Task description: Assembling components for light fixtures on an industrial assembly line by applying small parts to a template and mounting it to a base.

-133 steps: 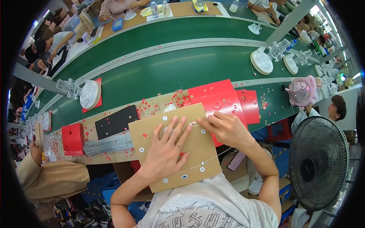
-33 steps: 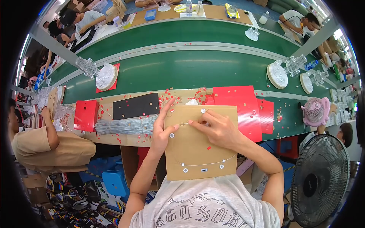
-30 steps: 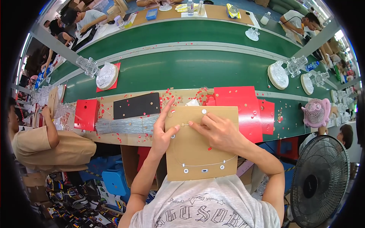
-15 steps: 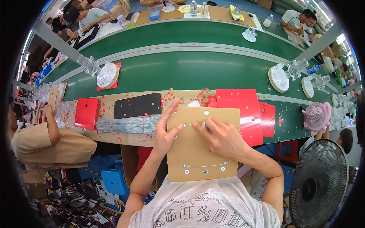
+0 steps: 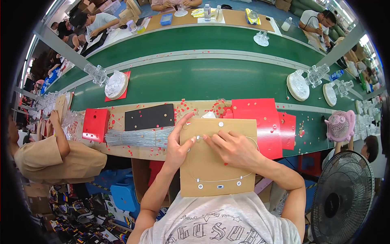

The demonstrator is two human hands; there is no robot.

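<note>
A brown square cardboard panel point(image 5: 215, 162) leans against my body over the bench edge. A thin white wire point(image 5: 219, 180) loops over its face, through small white clips point(image 5: 198, 179). My left hand point(image 5: 178, 149) grips the panel's left edge, its thumb tip beside the upper left clip point(image 5: 198, 138) and its index finger stretched up along the edge. My right hand point(image 5: 235, 149) lies over the upper panel, its curled fingertips on the wire just right of that clip. White round pieces point(image 5: 221, 124) and a small white rectangular piece point(image 5: 220, 187) sit on the panel.
Left of the panel lie a bundle of grey wires point(image 5: 136, 137), a black panel point(image 5: 149, 115) and a red box point(image 5: 95, 125). Red sheets point(image 5: 258, 130) lie right. Clear plastic lamps point(image 5: 116, 85) rest on the green conveyor point(image 5: 195, 79). A pink fan point(image 5: 340, 125) and black fan point(image 5: 343, 197) stand right.
My right fingertips have slid slightly left along the wire, closer to the upper left clip. My right hand now hides a round white piece that showed before. The left hand keeps its hold.
</note>
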